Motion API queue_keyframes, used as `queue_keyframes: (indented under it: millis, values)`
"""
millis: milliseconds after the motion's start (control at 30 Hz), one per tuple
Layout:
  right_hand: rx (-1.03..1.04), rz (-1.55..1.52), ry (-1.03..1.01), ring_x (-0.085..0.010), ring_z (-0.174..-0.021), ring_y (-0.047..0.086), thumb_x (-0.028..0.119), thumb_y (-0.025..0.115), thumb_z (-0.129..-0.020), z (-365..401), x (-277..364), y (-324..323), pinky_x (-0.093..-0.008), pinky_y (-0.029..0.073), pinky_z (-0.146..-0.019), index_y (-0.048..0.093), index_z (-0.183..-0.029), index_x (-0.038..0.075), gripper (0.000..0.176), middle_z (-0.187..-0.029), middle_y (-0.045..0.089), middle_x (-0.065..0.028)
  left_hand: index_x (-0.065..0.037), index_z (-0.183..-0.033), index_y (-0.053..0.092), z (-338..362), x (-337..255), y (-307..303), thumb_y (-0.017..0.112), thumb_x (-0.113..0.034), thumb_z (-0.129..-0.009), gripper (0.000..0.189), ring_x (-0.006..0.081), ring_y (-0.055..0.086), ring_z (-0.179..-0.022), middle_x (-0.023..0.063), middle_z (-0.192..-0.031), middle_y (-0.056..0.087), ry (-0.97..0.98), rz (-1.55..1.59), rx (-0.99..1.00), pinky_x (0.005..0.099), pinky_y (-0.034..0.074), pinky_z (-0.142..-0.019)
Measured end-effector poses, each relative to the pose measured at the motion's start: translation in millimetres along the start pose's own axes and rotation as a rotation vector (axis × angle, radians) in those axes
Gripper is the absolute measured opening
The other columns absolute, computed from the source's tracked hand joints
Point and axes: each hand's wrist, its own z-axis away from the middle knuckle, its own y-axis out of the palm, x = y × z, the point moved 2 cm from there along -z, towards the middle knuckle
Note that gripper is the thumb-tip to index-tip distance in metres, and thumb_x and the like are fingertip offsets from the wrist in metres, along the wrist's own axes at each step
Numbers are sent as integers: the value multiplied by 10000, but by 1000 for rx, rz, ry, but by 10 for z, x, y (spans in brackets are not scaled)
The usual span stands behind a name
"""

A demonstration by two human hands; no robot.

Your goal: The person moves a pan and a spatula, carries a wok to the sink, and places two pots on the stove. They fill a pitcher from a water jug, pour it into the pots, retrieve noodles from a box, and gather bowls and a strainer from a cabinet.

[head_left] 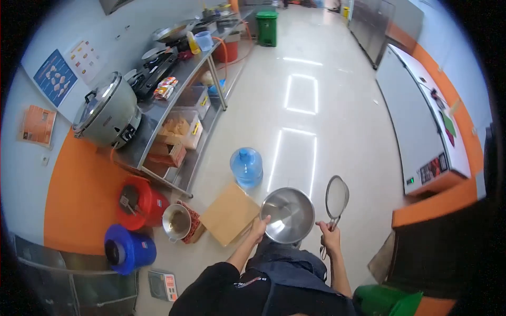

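Your left hand (259, 228) pinches the near-left rim of the steel bowl (289, 215), held in front of you. Your right hand (330, 238) is closed round the handle of the mesh strainer (337, 197), just right of the bowl. Both look light and stiff. The polished bowl is probably slippery, so grip its rim.

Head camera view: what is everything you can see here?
steel bowl: one, silver, held low centre
mesh strainer: one, dark, right of the bowl
water jug: one, blue, floor ahead
board: one, tan, floor left of the bowl
red bucket: one, red, floor lower left
blue bucket: one, blue, beside the red one
cooker: one, grey, on the steel shelf
bin: one, green, far end
left hand: one, bare, gripping the bowl's rim
right hand: one, bare, gripping the strainer's handle
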Motion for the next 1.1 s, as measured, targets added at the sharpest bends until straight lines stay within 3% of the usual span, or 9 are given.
queue_keyframes:
  millis: [300, 367, 533, 633, 733, 867, 933, 1000, 1100]
  values:
    - [352, 266, -14, -59, -454, 399, 292, 530, -896, -2687, 1178, 993, -225, 306, -385, 461, -742, 80, 271, -569, 437, 28, 89, -1044, 582, -1735, -580, 565, 557, -251, -865, 386, 202, 553, -932, 135, -990, 617, -42, -38, -214, 324, 415, -836]
    - [390, 316, -83, -57, -485, 395, 365, 455, -929, -3283, 1362, 1298, -225, 313, -405, 495, -773, 69, 337, -595, 437, 43, 89, -1038, 586, -2154, -938, 658, 562, -270, -859, 401, 209, 557, -940, 146, -994, 623, -44, 22, -215, 325, 414, -833]
    - [413, 264, -47, -64, -596, 431, 401, 448, -928, -4439, 2317, 2049, -227, 372, -512, 516, -838, 41, 377, -690, 490, 14, 131, -1001, 573, -3482, -2091, 717, 564, -355, -838, 513, 254, 566, -986, 262, -1004, 603, -48, -412, -346, 370, 430, -813]
    - [401, 259, -184, -140, -732, 531, 309, 531, -891, -5028, 2841, 2541, -306, 442, -679, 527, -846, -12, 324, -797, 588, -87, 156, -977, 563, -4129, -2705, 743, 549, -358, -844, 531, 273, 582, -951, 294, -974, 598, -172, -430, -344, 389, 443, -785]
    - [478, 301, -312, -76, -633, 456, 278, 591, -863, -5640, 3255, 3156, -232, 390, -563, 448, -751, 73, 274, -735, 511, -8, 158, -922, 564, -4782, -3118, 643, 541, -365, -847, 528, 268, 598, -836, 268, -864, 615, 16, -487, -504, 400, 448, -722]
    - [768, 235, -330, -73, -664, 461, 182, 628, -828, -6590, 3500, 4161, -218, 379, -578, 438, -716, 86, 241, -726, 487, -1, 119, -875, 586, -5610, -3533, 353, 550, -331, -848, 453, 240, 581, -734, 188, -757, 614, -61, -385, -557, 399, 445, -665]
    - [858, 304, -308, -72, -679, 462, 185, 613, -841, -7014, 3728, 4638, -219, 379, -581, 432, -710, 84, 246, -721, 473, 2, 70, -830, 603, -6073, -3745, 191, 556, -283, -847, 356, 216, 560, -689, 117, -700, 594, 22, 153, -503, 394, 441, -633]
    - [906, 317, -220, -190, -956, 548, 216, 626, -831, -7400, 3945, 5212, -320, 427, -833, 490, -887, -28, 285, -1027, 598, -176, 46, -921, 612, -6386, -4048, 58, 571, -246, -839, 306, 203, 571, -764, 113, -805, 614, -41, 221, -550, 365, 446, -683]
    - [963, 399, -231, -176, -847, 562, 191, 652, -810, -7755, 4436, 6100, -308, 446, -766, 481, -885, -29, 288, -956, 612, -159, 35, -1101, 557, -6763, -4541, -196, 610, -237, -814, 399, 204, 541, -975, 130, -1054, 584, 50, 283, -662, 309, 414, -852]
